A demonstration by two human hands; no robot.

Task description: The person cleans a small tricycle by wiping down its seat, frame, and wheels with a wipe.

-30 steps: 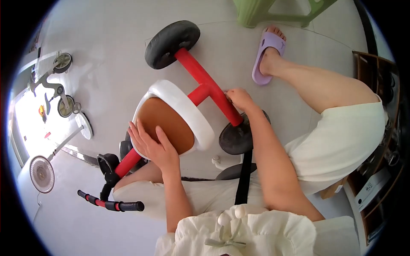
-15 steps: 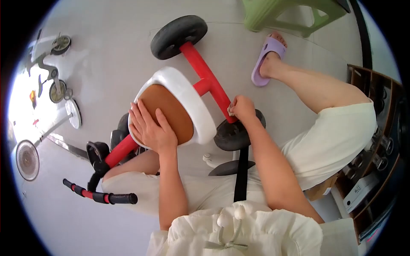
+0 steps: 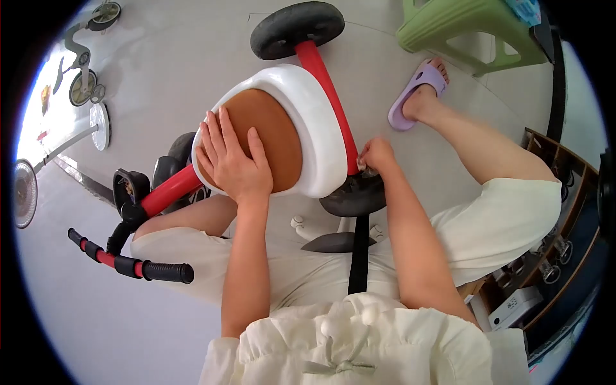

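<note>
Both hands are on a child's tricycle: the left hand (image 3: 230, 160) lies spread flat on its brown seat (image 3: 276, 138), and the right hand (image 3: 377, 156) pinches something small against the red rear axle bar (image 3: 330, 90), just above the near rear wheel (image 3: 353, 196). That bar runs away from the person toward the far wheel (image 3: 296, 29); the handlebar (image 3: 131, 264) lies low left on the floor (image 3: 167, 77). No writing is readable.
</note>
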